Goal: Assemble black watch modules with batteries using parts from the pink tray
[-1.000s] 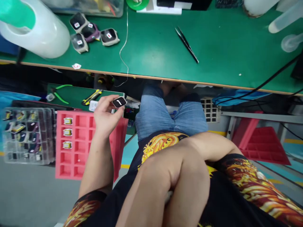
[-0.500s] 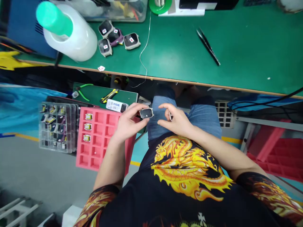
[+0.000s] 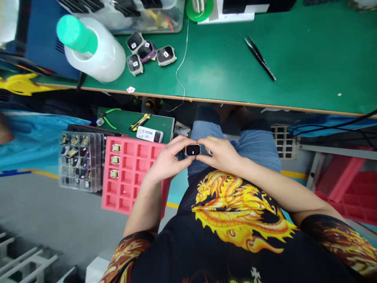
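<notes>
A small smartwatch case (image 3: pixel 193 150) with a dark screen and a tiny white mark on it is held above my lap. My left hand (image 3: pixel 169 159) pinches its left side between thumb and fingers. On the other side, my right hand (image 3: pixel 219 153) has its thumb and index fingertip closed on the case's right edge. Its other fingers are curled, and a small shiny object (image 3: pixel 210 151) shows among them, too small to name. Left of my hands lies a pink foam tray (image 3: pixel 118 204) with several small yellow-and-silver parts (image 3: pixel 115 160) in its left column.
On the green bench (image 3: pixel 306 59) are several watch cases (image 3: pixel 166 55), tweezers (image 3: pixel 259 59), a white bottle (image 3: pixel 108 59) and a solder wire spool (image 3: pixel 194 15). Below sit a utility knife (image 3: pixel 140 122), green-handled cutters (image 3: pixel 110 118), a white box (image 3: pixel 149 134) and a clear parts box (image 3: pixel 79 161).
My right hand has come in from apart and now grips the right side of the watch case. My left hand has shifted slightly right and down with it.
</notes>
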A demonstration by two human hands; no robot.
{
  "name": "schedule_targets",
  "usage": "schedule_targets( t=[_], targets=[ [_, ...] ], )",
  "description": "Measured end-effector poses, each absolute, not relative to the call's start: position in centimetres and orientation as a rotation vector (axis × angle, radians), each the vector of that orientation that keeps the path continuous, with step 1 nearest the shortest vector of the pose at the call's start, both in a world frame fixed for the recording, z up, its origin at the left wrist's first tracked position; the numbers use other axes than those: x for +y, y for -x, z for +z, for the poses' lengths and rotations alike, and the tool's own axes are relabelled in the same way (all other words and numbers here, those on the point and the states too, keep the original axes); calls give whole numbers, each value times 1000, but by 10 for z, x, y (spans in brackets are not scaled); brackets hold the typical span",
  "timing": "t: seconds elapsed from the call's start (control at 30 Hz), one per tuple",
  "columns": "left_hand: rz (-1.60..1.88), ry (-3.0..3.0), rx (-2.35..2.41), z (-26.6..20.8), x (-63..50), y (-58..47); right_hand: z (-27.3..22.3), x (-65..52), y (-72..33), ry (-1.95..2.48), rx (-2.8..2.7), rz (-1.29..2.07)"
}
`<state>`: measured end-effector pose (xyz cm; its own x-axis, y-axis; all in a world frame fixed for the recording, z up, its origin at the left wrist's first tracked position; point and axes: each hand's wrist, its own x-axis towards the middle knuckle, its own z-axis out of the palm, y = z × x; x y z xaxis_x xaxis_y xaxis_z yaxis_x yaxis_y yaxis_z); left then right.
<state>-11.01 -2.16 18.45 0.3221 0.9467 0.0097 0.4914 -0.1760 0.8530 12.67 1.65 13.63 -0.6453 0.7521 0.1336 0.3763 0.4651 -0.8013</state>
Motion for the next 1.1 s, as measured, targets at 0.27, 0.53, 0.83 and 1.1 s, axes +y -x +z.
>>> schedule_targets(
  t=[0.27, 0.53, 0.83, 1.1],
  targets=[
    [864, -1509, 1269, 181, -25, 109, 140, 16, -126, 972, -2245, 1019],
    [985, -1264, 1182, 181, -28, 102, 142, 15, -125, 1023, -2205, 1032],
    [996, -1193, 1137, 178, -30, 104, 143, 14, -125, 980, -2189, 1025],
    [1000, -1149, 1131, 174, -32, 104, 143, 13, -126, 972, -2184, 998]
  ],
)
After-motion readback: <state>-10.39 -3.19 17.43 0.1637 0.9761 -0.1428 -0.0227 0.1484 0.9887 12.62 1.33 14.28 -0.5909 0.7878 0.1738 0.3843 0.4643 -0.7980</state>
